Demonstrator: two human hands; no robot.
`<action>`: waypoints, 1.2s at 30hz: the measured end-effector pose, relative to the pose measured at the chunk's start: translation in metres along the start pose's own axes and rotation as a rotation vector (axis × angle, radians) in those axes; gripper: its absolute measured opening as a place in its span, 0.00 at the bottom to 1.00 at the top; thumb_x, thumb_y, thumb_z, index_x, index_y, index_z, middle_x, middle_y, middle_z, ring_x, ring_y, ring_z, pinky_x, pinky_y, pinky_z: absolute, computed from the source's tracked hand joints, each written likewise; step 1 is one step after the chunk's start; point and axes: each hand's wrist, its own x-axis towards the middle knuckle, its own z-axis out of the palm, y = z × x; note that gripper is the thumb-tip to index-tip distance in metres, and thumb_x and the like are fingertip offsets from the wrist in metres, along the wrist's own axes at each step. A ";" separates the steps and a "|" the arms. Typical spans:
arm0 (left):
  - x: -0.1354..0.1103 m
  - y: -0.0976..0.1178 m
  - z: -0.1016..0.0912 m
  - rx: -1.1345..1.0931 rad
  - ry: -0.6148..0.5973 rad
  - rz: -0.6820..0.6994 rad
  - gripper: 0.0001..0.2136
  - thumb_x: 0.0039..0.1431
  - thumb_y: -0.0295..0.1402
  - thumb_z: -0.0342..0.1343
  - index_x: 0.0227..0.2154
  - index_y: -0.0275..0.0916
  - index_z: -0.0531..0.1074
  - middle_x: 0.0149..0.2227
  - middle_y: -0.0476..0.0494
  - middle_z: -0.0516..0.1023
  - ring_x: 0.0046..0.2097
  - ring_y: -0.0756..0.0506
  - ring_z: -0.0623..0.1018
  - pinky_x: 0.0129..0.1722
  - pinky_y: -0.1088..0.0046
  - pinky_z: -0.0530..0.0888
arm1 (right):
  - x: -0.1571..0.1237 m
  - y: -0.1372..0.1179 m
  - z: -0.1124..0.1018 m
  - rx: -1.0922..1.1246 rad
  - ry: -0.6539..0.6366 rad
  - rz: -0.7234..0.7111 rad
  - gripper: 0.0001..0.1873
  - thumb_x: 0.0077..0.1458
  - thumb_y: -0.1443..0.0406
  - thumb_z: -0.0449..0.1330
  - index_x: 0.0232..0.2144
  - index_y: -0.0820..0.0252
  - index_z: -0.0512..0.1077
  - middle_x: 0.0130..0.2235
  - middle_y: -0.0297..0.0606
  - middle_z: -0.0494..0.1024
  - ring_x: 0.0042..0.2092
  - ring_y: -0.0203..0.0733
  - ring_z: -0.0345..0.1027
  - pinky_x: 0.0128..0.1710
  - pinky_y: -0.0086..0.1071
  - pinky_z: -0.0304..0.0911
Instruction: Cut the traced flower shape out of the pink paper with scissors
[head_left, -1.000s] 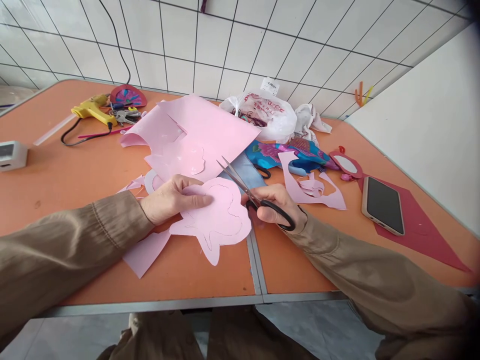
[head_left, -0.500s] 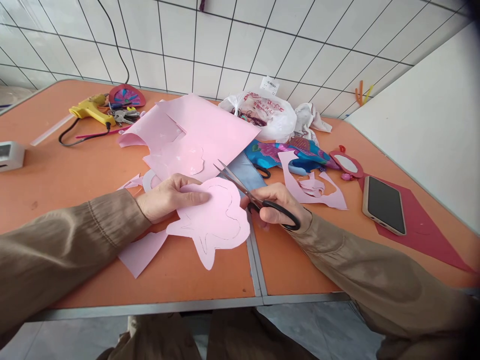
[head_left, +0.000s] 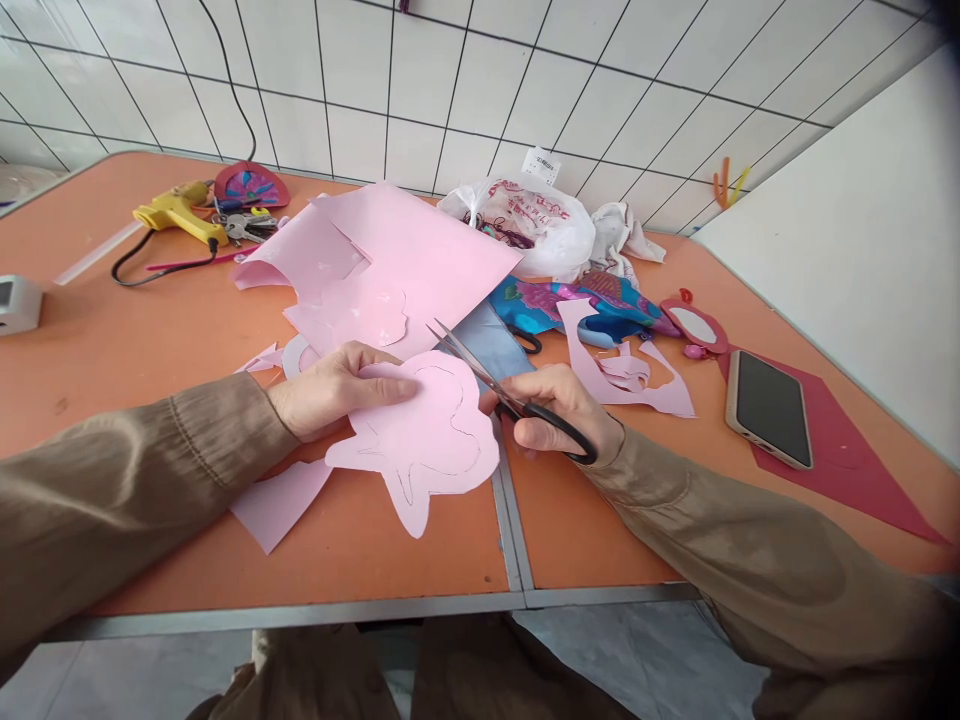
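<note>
My left hand (head_left: 330, 385) pinches a pink paper shape (head_left: 424, 440) with a pencilled outline, holding it just above the orange table (head_left: 150, 330). My right hand (head_left: 559, 405) grips black-handled scissors (head_left: 510, 395); the blades are parted at the paper's upper right edge. A pink offcut (head_left: 277, 503) lies under my left wrist.
Large pink sheets (head_left: 390, 265) lie behind the hands. A phone (head_left: 769, 408) rests on dark red paper (head_left: 847, 460) at right. Pink scraps (head_left: 626, 370), colourful cloth (head_left: 585, 305) and a plastic bag (head_left: 525, 225) sit behind. A yellow glue gun (head_left: 176, 210) and keys (head_left: 244, 227) lie far left.
The pink shape has turned and shifted slightly left in my left hand. The scissors stay at its upper right edge, blades still parted.
</note>
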 end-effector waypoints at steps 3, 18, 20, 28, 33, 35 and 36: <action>0.001 -0.001 0.000 -0.027 -0.002 -0.002 0.10 0.48 0.35 0.72 0.21 0.34 0.80 0.22 0.43 0.81 0.22 0.48 0.77 0.21 0.76 0.71 | 0.000 0.000 0.000 0.004 -0.012 -0.009 0.30 0.47 0.42 0.69 0.34 0.65 0.78 0.23 0.31 0.69 0.20 0.30 0.61 0.17 0.25 0.59; 0.000 -0.001 0.000 -0.064 0.005 -0.026 0.11 0.45 0.36 0.74 0.22 0.33 0.79 0.23 0.41 0.82 0.23 0.46 0.79 0.21 0.75 0.73 | 0.004 0.015 -0.005 0.010 -0.051 -0.008 0.31 0.46 0.43 0.70 0.36 0.65 0.78 0.23 0.31 0.69 0.19 0.29 0.61 0.15 0.24 0.59; 0.001 -0.001 0.000 -0.061 0.002 -0.026 0.12 0.45 0.36 0.74 0.22 0.34 0.80 0.23 0.41 0.82 0.23 0.47 0.79 0.22 0.76 0.73 | 0.005 0.017 -0.006 0.010 -0.056 -0.014 0.32 0.45 0.42 0.70 0.35 0.65 0.78 0.23 0.31 0.69 0.18 0.29 0.61 0.14 0.24 0.58; 0.000 -0.001 0.001 -0.050 0.003 -0.014 0.12 0.44 0.39 0.74 0.23 0.35 0.82 0.23 0.42 0.82 0.23 0.47 0.79 0.22 0.77 0.74 | 0.008 0.025 -0.008 0.012 -0.068 -0.049 0.30 0.46 0.43 0.69 0.35 0.65 0.77 0.22 0.30 0.69 0.16 0.28 0.60 0.12 0.23 0.55; -0.001 0.001 0.001 -0.035 0.005 -0.012 0.13 0.44 0.39 0.75 0.23 0.34 0.82 0.23 0.42 0.82 0.23 0.48 0.79 0.21 0.79 0.75 | 0.005 0.015 -0.005 -0.004 -0.037 -0.013 0.30 0.46 0.43 0.69 0.35 0.65 0.77 0.22 0.30 0.69 0.17 0.29 0.61 0.14 0.23 0.56; 0.000 0.001 0.001 -0.019 0.011 -0.025 0.13 0.44 0.39 0.75 0.24 0.33 0.83 0.24 0.41 0.83 0.25 0.47 0.81 0.23 0.78 0.76 | 0.002 0.009 -0.003 -0.019 -0.018 0.011 0.30 0.46 0.43 0.69 0.35 0.65 0.77 0.23 0.31 0.70 0.18 0.29 0.62 0.15 0.24 0.57; 0.000 0.000 0.000 -0.013 0.009 -0.030 0.14 0.44 0.40 0.75 0.25 0.33 0.83 0.26 0.40 0.84 0.25 0.46 0.81 0.24 0.77 0.77 | 0.001 0.006 -0.002 -0.024 -0.011 0.022 0.31 0.46 0.43 0.69 0.35 0.65 0.77 0.23 0.31 0.70 0.19 0.29 0.63 0.16 0.24 0.58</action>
